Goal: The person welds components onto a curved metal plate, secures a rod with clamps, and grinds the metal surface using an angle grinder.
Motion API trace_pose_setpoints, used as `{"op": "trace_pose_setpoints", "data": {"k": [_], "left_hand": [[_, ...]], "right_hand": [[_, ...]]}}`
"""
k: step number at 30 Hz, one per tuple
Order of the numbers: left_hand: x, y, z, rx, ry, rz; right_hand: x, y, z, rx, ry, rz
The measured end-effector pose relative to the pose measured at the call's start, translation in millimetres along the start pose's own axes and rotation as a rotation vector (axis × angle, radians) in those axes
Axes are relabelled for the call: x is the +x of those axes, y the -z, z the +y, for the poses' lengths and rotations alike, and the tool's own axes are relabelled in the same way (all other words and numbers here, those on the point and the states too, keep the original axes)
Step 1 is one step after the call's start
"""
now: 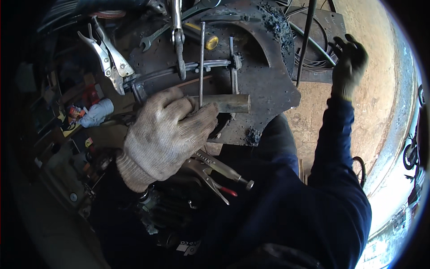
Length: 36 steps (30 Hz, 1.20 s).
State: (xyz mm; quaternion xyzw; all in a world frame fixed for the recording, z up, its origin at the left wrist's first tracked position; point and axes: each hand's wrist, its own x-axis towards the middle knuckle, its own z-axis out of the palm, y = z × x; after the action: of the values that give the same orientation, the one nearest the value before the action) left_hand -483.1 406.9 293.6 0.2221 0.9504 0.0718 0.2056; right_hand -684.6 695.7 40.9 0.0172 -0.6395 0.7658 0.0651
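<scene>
My left hand (163,134), in a pale knitted glove, is closed round a short thick metal bar (237,103) above the steel work plate. A thin metal rod (202,62) stands up at its fingertips, against the bar. Behind them, a frame of welded rods (179,69) lies on the plate, with a locking clamp (178,42) over it. Off to the right, my gloved right hand (350,62) is raised with fingers apart and slightly bent. I see nothing in it. A long thin rod (307,40) rises left of it.
Locking pliers (107,58) sit at the plate's left, and another pair (217,172) is below my left hand. A spanner (154,38) and a yellow-ended tool (211,42) lie at the back. Dark debris covers parts of the steel plate (273,92). Coiled wire (313,58) lies on the right.
</scene>
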Motion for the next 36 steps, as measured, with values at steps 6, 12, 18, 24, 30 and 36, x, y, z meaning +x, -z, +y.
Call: {"op": "trace_pose_setpoints", "data": {"k": [6, 12, 18, 24, 30, 36], "left_hand": [[6.0, 0.9, -2.6, -0.014, -0.025, 0.018], [6.1, 1.0, -1.3, 0.027, -0.032, 0.075], [3.9, -3.4, -2.1, 0.021, -0.025, 0.042], [0.0, -0.4, -0.7, 0.015, 0.007, 0.048], [0.3, -0.2, -2.4, -0.002, -0.001, -0.001], [0.9, 0.4, -1.2, 0.026, -0.024, 0.043]], "right_hand": [[-56.5, -75.1, -87.8, -0.153, 0.219, -0.528], [-61.2, -120.6, -107.6, -0.271, 0.431, -0.803], [-62.8, -127.6, -102.6, -0.354, 0.566, -0.841], [-62.0, -130.0, -100.9, -0.339, 0.691, -0.783], [-61.2, -128.9, -109.6, -0.368, 0.653, -0.849], [-60.9, -130.4, -107.5, -0.386, 0.724, -0.861]]}}
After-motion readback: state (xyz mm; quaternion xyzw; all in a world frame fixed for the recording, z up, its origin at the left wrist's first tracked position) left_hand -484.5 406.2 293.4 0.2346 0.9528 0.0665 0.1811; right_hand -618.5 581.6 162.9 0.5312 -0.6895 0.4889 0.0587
